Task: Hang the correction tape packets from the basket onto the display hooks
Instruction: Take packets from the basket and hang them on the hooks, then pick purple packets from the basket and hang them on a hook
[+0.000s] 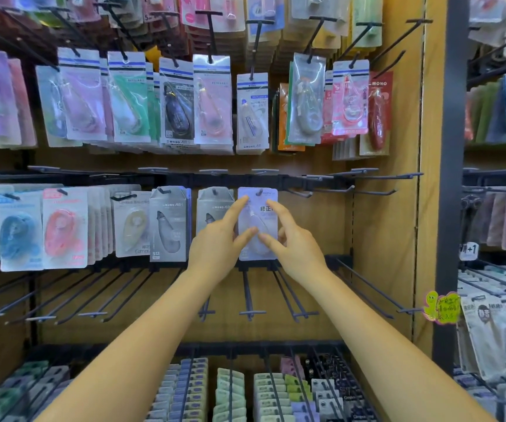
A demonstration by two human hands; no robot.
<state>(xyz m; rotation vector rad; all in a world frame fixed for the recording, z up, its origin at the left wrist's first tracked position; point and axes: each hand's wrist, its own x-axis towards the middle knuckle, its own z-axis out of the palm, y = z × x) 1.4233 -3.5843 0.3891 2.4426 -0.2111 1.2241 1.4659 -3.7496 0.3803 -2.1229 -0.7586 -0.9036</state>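
I hold a pale lilac, flat, rectangular correction tape packet (pixel 258 222) against the middle row of the display rack, with its punched top hole at the tip of a black metal display hook (pixel 259 192). My left hand (pixel 219 242) grips the packet's left edge: the index finger runs up toward the top left corner and the thumb presses the clear blister on the front. My right hand (pixel 294 242) pinches the right edge in the same way, index finger raised near the top right corner, thumb on the blister. Both sets of fingers are therefore closed on the packet, one at each side, which keeps the card square to the hook and prevents it from swinging while the hole is aligned. I judge that the packet is at or just onto the hook tip; whether it already bears on the wire cannot be told. Just beside it on the left hangs a grey Mono Air packet (pixel 215 208), so the lilac card is kept clear of that neighbour. The hooks at the right end of the rack (pixel 367 191) carry nothing. The basket is not in view.
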